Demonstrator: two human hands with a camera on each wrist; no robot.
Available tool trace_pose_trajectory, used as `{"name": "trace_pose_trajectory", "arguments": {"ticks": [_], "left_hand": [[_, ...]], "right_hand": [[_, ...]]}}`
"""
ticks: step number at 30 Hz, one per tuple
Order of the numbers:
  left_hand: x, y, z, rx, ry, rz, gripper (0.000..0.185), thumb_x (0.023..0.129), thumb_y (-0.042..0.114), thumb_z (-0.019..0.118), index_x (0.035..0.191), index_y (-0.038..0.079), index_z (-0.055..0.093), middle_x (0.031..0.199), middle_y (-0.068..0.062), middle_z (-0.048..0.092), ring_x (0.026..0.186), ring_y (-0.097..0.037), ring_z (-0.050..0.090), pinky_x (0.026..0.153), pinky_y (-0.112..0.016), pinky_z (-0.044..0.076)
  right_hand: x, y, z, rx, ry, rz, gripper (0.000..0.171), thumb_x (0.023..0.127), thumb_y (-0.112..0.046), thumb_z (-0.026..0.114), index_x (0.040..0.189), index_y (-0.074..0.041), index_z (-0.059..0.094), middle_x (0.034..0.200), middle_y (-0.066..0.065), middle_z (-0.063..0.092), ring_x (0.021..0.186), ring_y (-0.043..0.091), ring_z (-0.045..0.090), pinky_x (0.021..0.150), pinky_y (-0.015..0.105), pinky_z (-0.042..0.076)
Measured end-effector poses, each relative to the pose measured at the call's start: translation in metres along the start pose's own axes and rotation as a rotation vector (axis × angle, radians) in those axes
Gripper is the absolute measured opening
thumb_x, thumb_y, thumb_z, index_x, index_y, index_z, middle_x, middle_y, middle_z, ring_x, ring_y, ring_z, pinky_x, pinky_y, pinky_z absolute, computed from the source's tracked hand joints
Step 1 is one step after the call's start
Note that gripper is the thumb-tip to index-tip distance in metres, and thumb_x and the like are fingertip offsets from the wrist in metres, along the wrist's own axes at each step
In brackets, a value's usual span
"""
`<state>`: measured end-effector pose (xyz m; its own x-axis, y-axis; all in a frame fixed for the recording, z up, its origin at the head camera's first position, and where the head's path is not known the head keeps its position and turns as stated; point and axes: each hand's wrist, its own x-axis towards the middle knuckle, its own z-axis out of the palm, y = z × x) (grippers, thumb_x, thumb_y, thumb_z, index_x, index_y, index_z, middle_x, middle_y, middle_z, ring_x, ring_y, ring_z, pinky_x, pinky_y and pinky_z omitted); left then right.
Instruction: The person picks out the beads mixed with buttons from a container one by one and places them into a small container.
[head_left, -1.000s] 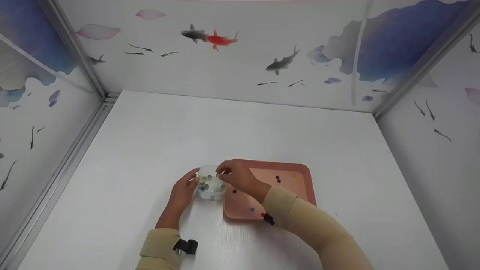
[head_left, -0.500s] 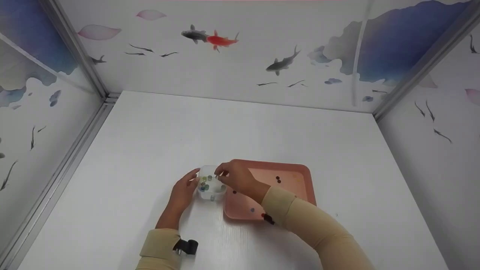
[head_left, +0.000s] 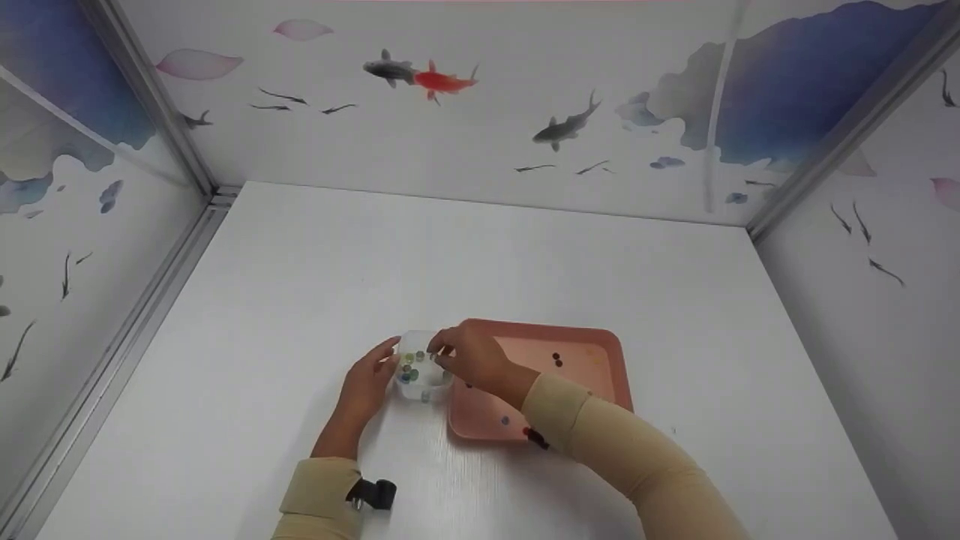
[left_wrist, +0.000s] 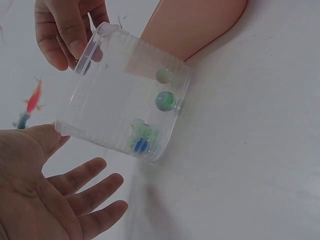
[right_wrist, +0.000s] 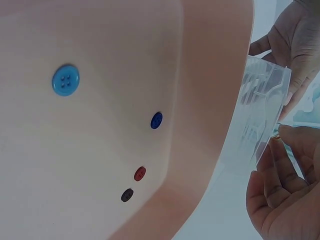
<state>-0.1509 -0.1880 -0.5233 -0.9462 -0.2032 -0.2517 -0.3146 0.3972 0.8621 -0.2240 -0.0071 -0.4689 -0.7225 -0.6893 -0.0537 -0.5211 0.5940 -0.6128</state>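
The right hand (head_left: 471, 358) pinches a small marble over the light, slippery clear box (head_left: 421, 369); the left hand (head_left: 367, 382), fingers loose, steadies its side.

Left hand (head_left: 365, 384) open, right hand (head_left: 472, 356) pinching.

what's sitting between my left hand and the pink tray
The clear plastic box of marbles stands between the left hand and pink tray, plainest in the head view.

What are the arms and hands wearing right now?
Both arms wear long beige sleeves with ribbed cuffs: left sleeve, right sleeve. A small black device is strapped at each wrist, the left and the right. The left hand and right hand are bare: no gloves.
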Motion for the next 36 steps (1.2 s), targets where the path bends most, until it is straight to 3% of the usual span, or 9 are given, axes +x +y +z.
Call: {"name": "trace_pose_trajectory", "arguments": {"ticks": [6,15,22,36], "left_hand": [[-0.0004,0.0002,-0.0013,0.006,0.004,0.014,0.044,0.103,0.023,0.047,0.146,0.016,0.043,0.144,-0.020,0.046,0.132,-0.038,0.044,0.107,-0.051,0.039],[0.0002,-0.0006,-0.0009,-0.017,0.003,-0.008,0.043,0.103,0.024,0.047,0.145,0.018,0.045,0.144,-0.017,0.046,0.132,-0.036,0.045,0.107,-0.051,0.039],[0.0013,-0.0003,-0.0002,-0.024,0.001,-0.011,0.043,0.103,0.024,0.047,0.146,0.019,0.044,0.145,-0.017,0.046,0.132,-0.035,0.045,0.106,-0.050,0.039],[-0.0001,-0.0004,-0.0016,-0.030,-0.012,0.029,0.044,0.103,0.022,0.048,0.146,0.015,0.043,0.144,-0.021,0.045,0.132,-0.038,0.045,0.106,-0.050,0.040]], "right_hand": [[0.0002,0.0005,-0.0001,0.015,-0.017,-0.012,0.016,0.091,-0.007,0.066,0.105,-0.006,0.073,0.098,0.003,0.071,0.083,0.014,0.062,0.050,0.020,0.049],[0.0005,-0.0009,-0.0004,-0.022,-0.040,0.008,0.019,0.091,-0.012,0.068,0.109,-0.008,0.072,0.099,0.001,0.071,0.083,0.011,0.062,0.062,0.021,0.052],[0.0019,0.0011,0.0016,-0.091,-0.044,-0.030,0.019,0.091,-0.010,0.068,0.109,-0.009,0.073,0.103,0.000,0.072,0.094,0.013,0.065,0.082,0.028,0.055],[-0.0001,0.0039,0.0019,-0.104,-0.044,-0.027,0.025,0.090,-0.009,0.068,0.115,-0.012,0.070,0.115,0.001,0.069,0.107,0.017,0.062,0.093,0.033,0.051]]}}
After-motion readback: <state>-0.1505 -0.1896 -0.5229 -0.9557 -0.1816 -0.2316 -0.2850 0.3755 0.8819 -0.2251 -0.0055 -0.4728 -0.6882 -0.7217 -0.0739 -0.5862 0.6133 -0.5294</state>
